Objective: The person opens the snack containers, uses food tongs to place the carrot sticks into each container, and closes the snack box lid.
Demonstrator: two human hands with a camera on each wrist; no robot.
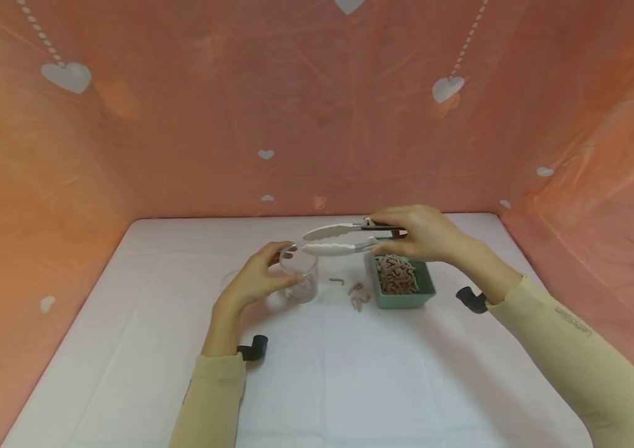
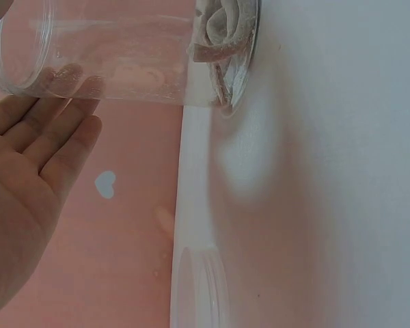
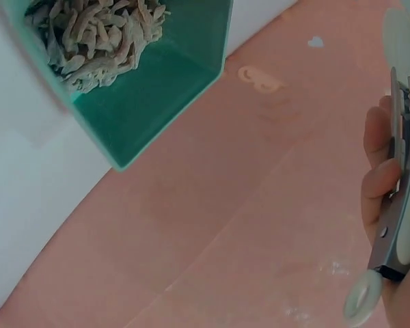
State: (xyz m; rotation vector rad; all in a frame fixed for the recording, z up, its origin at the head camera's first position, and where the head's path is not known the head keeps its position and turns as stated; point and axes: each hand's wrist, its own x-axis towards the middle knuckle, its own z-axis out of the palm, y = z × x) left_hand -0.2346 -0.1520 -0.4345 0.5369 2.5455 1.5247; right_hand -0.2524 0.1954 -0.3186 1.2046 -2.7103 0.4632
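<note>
My left hand (image 1: 252, 281) holds a clear plastic jar (image 1: 307, 287) upright, thumb in front and fingers behind it. Some brownish curled pieces (image 2: 227, 31) lie at the jar's bottom in the left wrist view. With my right hand (image 1: 425, 233) I grip metal tongs (image 1: 335, 249) with white scalloped heads. The heads reach left to the jar's mouth, parted from each other; whether anything is between them I cannot tell. Below the right hand sits a green box (image 1: 404, 301), partly filled with brownish worm-like pieces (image 1: 395, 274).
Several loose worm-like pieces (image 1: 358, 297) lie on the white tabletop (image 1: 317, 373) between jar and box. A clear round lid (image 2: 215, 290) rests left of the jar, partly hidden by the left hand. An orange curtain (image 1: 305, 124) with hearts surrounds the table's back and sides.
</note>
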